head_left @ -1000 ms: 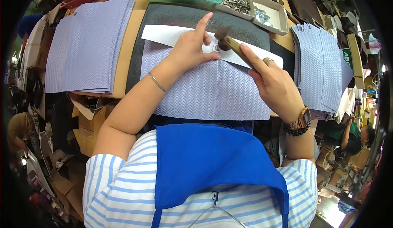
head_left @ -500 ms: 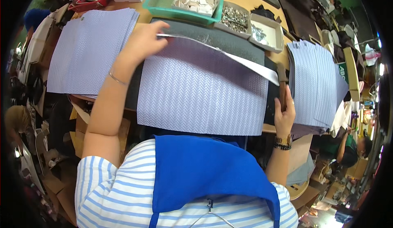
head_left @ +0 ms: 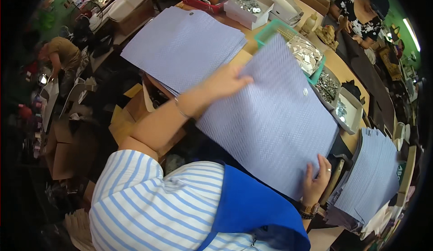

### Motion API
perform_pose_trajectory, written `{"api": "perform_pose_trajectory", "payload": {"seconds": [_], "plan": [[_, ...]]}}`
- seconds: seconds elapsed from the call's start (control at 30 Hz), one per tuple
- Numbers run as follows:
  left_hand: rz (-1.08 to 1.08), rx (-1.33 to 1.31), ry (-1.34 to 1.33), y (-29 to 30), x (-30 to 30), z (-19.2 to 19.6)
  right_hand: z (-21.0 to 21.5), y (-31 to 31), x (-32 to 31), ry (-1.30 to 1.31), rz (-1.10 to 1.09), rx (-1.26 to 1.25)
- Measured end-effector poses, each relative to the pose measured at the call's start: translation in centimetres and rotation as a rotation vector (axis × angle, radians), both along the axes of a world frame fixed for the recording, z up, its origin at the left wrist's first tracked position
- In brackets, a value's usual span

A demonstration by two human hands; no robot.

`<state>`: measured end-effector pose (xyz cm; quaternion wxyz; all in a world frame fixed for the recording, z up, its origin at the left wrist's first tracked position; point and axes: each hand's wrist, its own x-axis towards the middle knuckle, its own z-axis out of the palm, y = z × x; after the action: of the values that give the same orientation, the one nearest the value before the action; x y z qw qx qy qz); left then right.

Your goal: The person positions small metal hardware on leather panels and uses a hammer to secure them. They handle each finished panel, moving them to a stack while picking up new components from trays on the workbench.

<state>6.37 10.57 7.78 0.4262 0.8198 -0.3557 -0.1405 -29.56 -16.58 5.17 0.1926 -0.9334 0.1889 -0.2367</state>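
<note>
A large pale blue sheet (head_left: 275, 116) with a fine zigzag pattern and a small metal snap is lifted off the table, tilted. My left hand (head_left: 225, 80) grips its upper left edge. My right hand (head_left: 315, 181), with a ring and a beaded wristband, holds its lower right corner. To the left lies a stack of like blue sheets (head_left: 185, 46). Another stack of blue sheets (head_left: 367, 179) lies to the right of my right hand.
A teal tray (head_left: 266, 34) and grey trays (head_left: 349, 111) with small metal parts sit behind the sheet. White boxes (head_left: 248, 7) stand farther back. Another person (head_left: 358, 7) sits at the far right of the table; someone else (head_left: 61, 55) bends at the left. Cardboard boxes (head_left: 63, 147) stand below.
The sheet has been raised from flat on the table and swung leftward. My left hand moved along its edge; my right hand left the hammer-like tool and took the sheet's lower corner.
</note>
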Motion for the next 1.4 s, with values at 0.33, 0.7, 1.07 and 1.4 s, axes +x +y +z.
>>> {"api": "perform_pose_trajectory", "payload": {"seconds": [0.33, 0.7, 1.07, 1.4], "plan": [[0.634, 0.437, -0.834, 21.2, 23.8, 7.4, -1.5, 1.8, 1.7, 0.010, 0.079, 0.006], [0.637, 0.714, -0.208, 22.5, 23.2, -6.0, 2.7, -14.6, -8.4, 0.134, -0.444, -0.596], [0.625, 0.694, -0.187, 21.0, 27.8, -7.5, 3.4, -18.9, -14.9, 0.402, -0.721, -0.580], [0.296, 0.147, -0.298, 15.7, 18.9, -5.7, 8.4, -15.7, -10.7, 0.431, -0.779, -0.542]]}}
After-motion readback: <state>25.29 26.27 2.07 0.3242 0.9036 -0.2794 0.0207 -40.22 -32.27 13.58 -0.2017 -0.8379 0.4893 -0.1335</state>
